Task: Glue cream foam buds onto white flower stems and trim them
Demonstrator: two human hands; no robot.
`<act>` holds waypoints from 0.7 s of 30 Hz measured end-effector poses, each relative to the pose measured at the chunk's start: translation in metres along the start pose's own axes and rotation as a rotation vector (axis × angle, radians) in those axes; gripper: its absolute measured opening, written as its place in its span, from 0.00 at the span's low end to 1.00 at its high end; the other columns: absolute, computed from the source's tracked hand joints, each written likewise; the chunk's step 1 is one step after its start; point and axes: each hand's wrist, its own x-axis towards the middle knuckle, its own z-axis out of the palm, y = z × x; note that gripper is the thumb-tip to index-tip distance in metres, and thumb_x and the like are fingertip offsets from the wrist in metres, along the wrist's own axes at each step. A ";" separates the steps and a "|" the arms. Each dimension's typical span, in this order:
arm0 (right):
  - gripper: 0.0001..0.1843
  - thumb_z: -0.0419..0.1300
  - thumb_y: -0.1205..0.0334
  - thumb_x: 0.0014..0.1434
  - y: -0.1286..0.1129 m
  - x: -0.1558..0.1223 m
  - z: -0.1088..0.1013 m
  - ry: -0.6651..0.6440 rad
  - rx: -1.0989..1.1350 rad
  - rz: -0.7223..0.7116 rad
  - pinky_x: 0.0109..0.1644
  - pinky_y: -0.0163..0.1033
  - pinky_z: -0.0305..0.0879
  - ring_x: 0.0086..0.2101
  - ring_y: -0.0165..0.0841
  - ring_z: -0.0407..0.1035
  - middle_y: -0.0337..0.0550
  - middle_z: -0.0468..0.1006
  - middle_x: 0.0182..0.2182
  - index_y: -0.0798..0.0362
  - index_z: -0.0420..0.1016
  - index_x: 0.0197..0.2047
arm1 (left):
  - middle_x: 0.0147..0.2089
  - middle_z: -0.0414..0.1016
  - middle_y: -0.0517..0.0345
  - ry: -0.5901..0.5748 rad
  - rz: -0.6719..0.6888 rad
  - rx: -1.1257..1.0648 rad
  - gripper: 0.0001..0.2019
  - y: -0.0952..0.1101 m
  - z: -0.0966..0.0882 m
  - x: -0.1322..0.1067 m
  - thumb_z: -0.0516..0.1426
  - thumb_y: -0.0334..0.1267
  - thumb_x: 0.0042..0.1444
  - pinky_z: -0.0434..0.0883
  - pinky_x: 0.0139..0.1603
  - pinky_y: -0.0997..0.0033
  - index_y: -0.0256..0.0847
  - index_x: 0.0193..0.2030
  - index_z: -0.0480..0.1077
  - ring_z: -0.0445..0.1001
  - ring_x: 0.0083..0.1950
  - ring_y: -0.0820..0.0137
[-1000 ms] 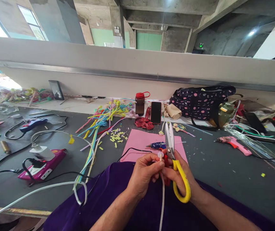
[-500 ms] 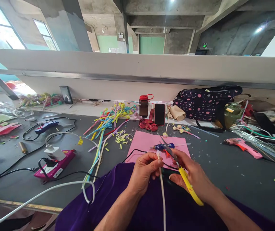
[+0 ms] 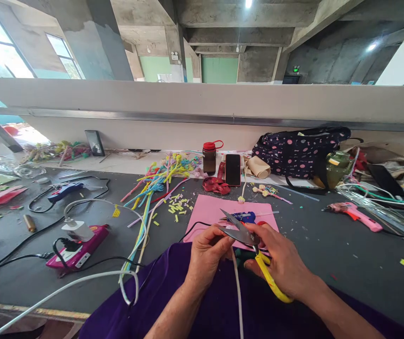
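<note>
In the right hand (image 3: 282,256), yellow-handled scissors (image 3: 266,273).

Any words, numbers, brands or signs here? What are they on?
No text is readable.
Lit green sign, far back: too small.
Yellow tag on the thin white cable: blurred.
White label on the magenta plastic power strip: too small.
Pale label on the olive-green jar: blurred.
Mark on the red-lidded dark bottle: too small.

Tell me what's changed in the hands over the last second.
The scissors, in the right hand, have tipped from upright toward the left hand, and their blades have spread wider. Nothing was visibly let go. The left hand still pinches the white stem; the blue glue gun stays on the pink sheet.
</note>
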 end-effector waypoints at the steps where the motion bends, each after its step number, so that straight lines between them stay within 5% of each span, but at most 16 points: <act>1: 0.31 0.61 0.60 0.53 0.000 0.000 0.000 0.003 -0.003 -0.007 0.43 0.44 0.63 0.40 0.39 0.64 0.45 0.67 0.41 0.48 0.56 0.58 | 0.18 0.66 0.65 -0.002 0.013 0.002 0.09 0.000 0.000 0.000 0.63 0.40 0.44 0.57 0.17 0.80 0.37 0.25 0.71 0.64 0.17 0.78; 21: 0.29 0.60 0.55 0.55 0.001 0.000 0.003 0.001 0.001 -0.045 0.40 0.41 0.63 0.36 0.37 0.65 0.44 0.68 0.39 0.48 0.57 0.58 | 0.24 0.69 0.62 -0.012 0.071 0.032 0.07 0.000 -0.001 0.000 0.63 0.39 0.45 0.60 0.18 0.79 0.37 0.25 0.72 0.66 0.19 0.78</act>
